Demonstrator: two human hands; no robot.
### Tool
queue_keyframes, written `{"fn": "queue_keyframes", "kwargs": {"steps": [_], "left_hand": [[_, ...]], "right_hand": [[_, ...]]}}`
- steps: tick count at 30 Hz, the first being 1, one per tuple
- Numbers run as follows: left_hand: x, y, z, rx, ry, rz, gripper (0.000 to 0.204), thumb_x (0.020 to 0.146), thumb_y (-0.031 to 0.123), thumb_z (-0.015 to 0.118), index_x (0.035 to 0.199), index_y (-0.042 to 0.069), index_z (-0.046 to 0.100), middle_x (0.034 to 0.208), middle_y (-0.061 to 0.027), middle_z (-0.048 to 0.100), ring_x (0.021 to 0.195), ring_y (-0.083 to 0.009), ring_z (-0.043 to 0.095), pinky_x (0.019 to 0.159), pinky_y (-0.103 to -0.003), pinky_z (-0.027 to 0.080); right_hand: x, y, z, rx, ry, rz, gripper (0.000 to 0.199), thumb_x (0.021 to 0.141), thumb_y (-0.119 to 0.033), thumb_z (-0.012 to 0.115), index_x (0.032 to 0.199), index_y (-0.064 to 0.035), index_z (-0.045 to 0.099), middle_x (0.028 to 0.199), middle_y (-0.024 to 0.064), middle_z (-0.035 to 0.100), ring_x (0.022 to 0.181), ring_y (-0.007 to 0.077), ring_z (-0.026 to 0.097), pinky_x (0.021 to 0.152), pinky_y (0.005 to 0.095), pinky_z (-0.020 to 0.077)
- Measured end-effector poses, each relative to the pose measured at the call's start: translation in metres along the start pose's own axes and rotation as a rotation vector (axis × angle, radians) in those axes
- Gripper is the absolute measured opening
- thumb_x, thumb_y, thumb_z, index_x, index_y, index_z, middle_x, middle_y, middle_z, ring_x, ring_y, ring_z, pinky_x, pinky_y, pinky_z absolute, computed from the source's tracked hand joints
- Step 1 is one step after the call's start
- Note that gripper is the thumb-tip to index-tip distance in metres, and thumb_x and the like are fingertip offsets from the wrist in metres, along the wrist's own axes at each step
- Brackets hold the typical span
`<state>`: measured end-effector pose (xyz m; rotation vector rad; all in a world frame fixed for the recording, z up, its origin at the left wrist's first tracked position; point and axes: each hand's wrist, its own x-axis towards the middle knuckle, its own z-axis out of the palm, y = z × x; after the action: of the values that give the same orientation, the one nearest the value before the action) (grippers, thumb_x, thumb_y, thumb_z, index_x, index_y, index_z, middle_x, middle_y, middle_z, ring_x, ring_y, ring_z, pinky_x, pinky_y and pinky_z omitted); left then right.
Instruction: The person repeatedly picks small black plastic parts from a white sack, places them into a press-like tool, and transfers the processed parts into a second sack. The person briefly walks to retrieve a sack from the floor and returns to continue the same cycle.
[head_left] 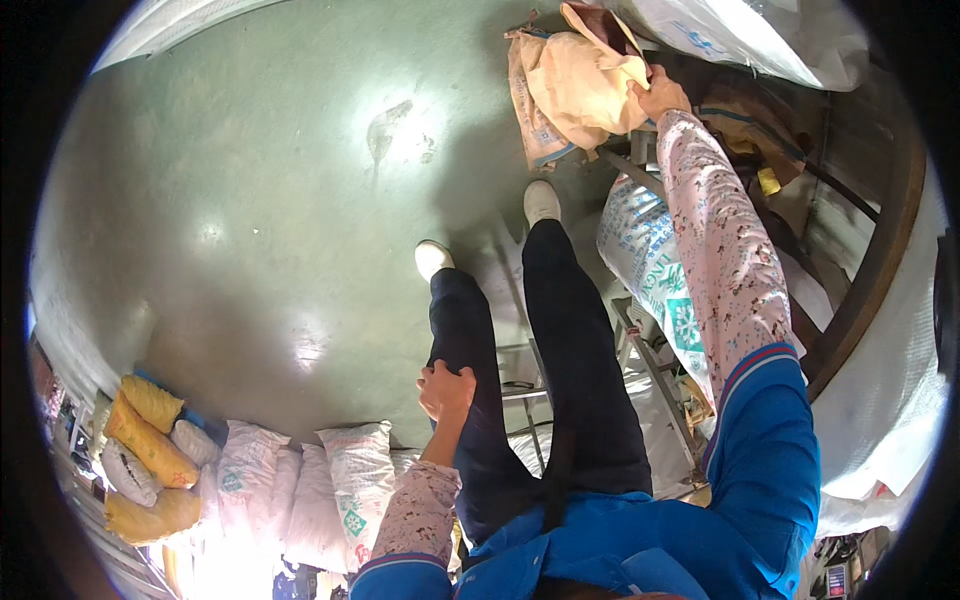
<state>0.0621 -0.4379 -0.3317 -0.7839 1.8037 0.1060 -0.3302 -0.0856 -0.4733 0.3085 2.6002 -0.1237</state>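
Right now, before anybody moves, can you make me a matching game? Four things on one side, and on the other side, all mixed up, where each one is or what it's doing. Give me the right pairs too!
Things:
1. Right hand
2. Left hand
3. Shoes
4. Yellow sacks

Where or what:
A. On the greenish floor
B. Heaped toward the picture's lower left
C. Gripping the tan sack
D. Resting on a dark trouser leg

Right pairs: 1-C, 2-D, 3-A, 4-B
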Motion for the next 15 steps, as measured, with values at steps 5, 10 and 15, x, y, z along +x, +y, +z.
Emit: {"fn": "queue_keyframes", "kwargs": {"steps": [5,10,15], "left_hand": [[0.004,0.004,-0.001,0.006,-0.025,0.028,0.045,0.073,0.036,0.056,0.107,0.007,0.059,0.112,-0.0148,0.054,0.107,-0.0337,0.051,0.083,-0.044,0.048],[0.004,0.001,-0.003,-0.006,-0.010,0.011,0.046,0.073,0.035,0.057,0.109,0.007,0.059,0.113,-0.0149,0.054,0.106,-0.0336,0.051,0.083,-0.044,0.048],[0.009,0.000,-0.006,0.014,-0.009,0.025,0.047,0.072,0.036,0.057,0.110,0.008,0.059,0.113,-0.0146,0.054,0.106,-0.0333,0.051,0.083,-0.045,0.049]], "right_hand": [[-0.041,-0.023,0.072,0.056,0.044,0.020,0.037,0.080,-0.035,0.060,0.111,-0.0149,0.062,0.095,0.0205,0.065,0.091,0.0345,0.064,0.080,0.0441,0.0507],[-0.137,-0.072,0.068,0.199,0.137,-0.175,0.027,0.076,-0.020,0.061,0.102,-0.0172,0.066,0.080,0.0160,0.065,0.077,0.0378,0.062,0.068,0.0490,0.0499],[-0.197,-0.123,0.037,0.346,0.081,-0.241,0.022,0.069,-0.013,0.061,0.090,-0.0089,0.067,0.074,0.0158,0.063,0.073,0.0363,0.061,0.066,0.0470,0.0477]]}}
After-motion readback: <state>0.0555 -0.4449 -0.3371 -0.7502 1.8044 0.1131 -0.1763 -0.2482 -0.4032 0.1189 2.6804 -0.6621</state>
